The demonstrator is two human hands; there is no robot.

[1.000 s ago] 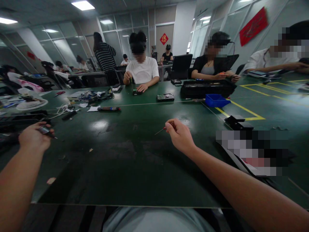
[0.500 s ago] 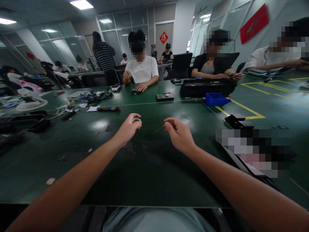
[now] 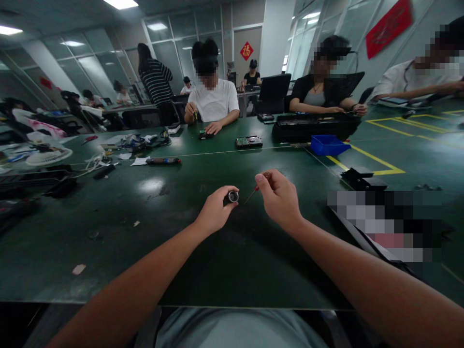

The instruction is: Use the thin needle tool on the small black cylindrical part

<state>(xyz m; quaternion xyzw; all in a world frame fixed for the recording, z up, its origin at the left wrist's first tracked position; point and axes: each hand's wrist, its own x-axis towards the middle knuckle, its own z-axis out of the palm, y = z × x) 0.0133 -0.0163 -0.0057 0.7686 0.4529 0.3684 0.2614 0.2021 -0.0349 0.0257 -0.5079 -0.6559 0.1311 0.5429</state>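
My left hand (image 3: pixel 214 211) is closed around a small dark cylinder with a silver rim (image 3: pixel 233 196), its round open end turned toward my right hand. Most of the cylinder's body is hidden by the fingers. In my right hand (image 3: pixel 281 197) is a thin screwdriver with a red handle (image 3: pixel 258 187), pinched between thumb and fingers. Its slim shaft slants down to the left, and the tip hangs a little to the right of the cylinder, apart from it. Both hands are above the green table (image 3: pixel 217 270).
Ahead lie a hard drive (image 3: pixel 249 141), a blue bin (image 3: pixel 329 144) and a long black casing (image 3: pixel 315 128). A dark pen-like tool (image 3: pixel 163 161) and cables (image 3: pixel 145 141) are at left; black brackets (image 3: pixel 362 180) at right. A person in a white shirt (image 3: pixel 213 104) works opposite.
My left hand has moved right and toward me, turning the cylinder's open end into view. My right hand has shifted slightly right, with the screwdriver now pointing more steeply downward.
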